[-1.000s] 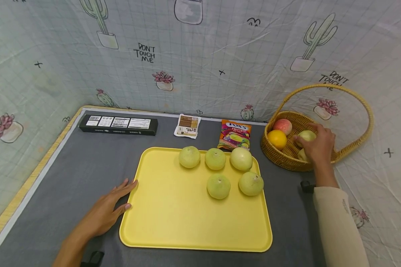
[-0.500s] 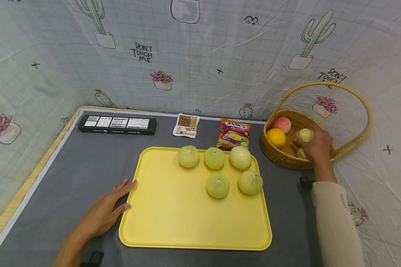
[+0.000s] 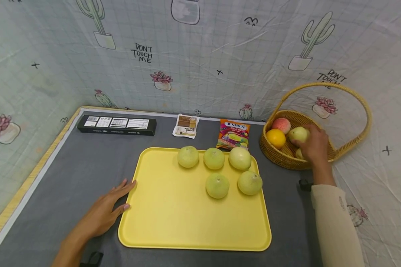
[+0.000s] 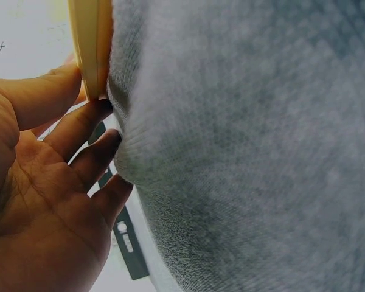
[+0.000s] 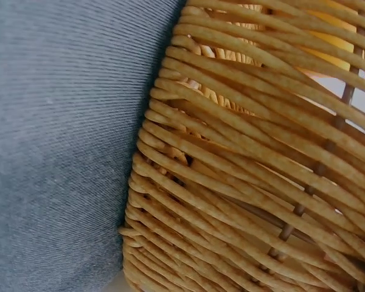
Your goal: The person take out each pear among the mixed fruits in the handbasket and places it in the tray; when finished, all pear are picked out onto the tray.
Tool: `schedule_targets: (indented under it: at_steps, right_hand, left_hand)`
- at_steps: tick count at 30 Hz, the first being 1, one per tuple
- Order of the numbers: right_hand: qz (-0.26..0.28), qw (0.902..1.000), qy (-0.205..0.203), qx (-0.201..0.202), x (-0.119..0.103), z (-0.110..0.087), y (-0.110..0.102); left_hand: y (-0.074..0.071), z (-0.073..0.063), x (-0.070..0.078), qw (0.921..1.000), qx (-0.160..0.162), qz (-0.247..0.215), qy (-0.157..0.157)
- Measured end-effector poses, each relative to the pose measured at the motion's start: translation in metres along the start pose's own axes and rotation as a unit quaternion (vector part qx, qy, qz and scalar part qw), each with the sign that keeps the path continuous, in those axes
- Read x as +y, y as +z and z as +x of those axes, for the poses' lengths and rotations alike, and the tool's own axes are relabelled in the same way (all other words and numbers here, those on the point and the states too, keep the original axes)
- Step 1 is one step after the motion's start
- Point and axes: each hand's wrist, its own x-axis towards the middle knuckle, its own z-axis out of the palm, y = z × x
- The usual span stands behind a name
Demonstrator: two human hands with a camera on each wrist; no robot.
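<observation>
My right hand (image 3: 315, 142) reaches into the wicker basket (image 3: 284, 160) and grips a pale green round fruit (image 3: 298, 134), thumb on its near side. Another pale green fruit (image 3: 299, 154) lies lower in the basket, partly hidden by the hand. An orange (image 3: 276, 138) and a pink peach (image 3: 281, 125) sit at the basket's left side. My left hand (image 3: 100, 215) touches the left edge of the yellow tray (image 3: 173, 222) with extended fingers. In the left wrist view its thumb and fingertips meet the tray's rim (image 4: 91, 55). Basket weave (image 5: 249, 152) hides the right hand in the right wrist view.
Several pale green round fruits (image 3: 217, 185) sit on the tray's back right part. Behind the tray lie a black box (image 3: 117, 125), a small white-and-brown packet (image 3: 186, 126) and a Fox's candy bag (image 3: 233, 134). The basket's tall handle (image 3: 365, 115) arches over the right side.
My right hand has shifted a little left inside the basket, and the green fruit has moved left with it, toward the orange and peach. The left hand stays at the tray's edge.
</observation>
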Motion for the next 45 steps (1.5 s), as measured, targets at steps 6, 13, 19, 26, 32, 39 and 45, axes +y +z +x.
schedule_targets:
  at_steps: [6,13,19,26,32,39,45]
  right_hand:
    - [0.024,0.9988,-0.009,0.042,-0.002,-0.004,0.003]
    - [0.058,0.9931,-0.034,0.095,-0.007,-0.011,0.006]
    - [0.090,0.9817,-0.065,0.155,-0.016,-0.019,0.007]
    - [0.142,0.9639,-0.104,0.200,-0.049,-0.034,-0.002]
    - [0.164,0.9536,-0.141,0.210,-0.089,-0.053,-0.013]
    - [0.180,0.9416,-0.187,0.215,-0.119,-0.072,-0.013]
    - [0.201,0.9368,-0.223,0.180,-0.137,-0.086,-0.010]
  left_hand:
    - [0.002,-0.001,-0.001,1.0000,0.005,0.003,0.004]
    - [0.003,-0.001,-0.002,0.9999,0.008,0.003,0.009]
    - [0.003,0.000,-0.003,0.9999,0.010,0.004,0.008]
    - [0.002,0.000,-0.002,0.9999,0.012,0.003,0.007]
    - [0.002,-0.001,-0.003,0.9997,0.016,0.010,0.013]
    - [0.001,0.000,-0.001,1.0000,0.006,0.004,0.005]
    - [0.001,0.000,-0.002,0.9999,0.010,0.005,0.007]
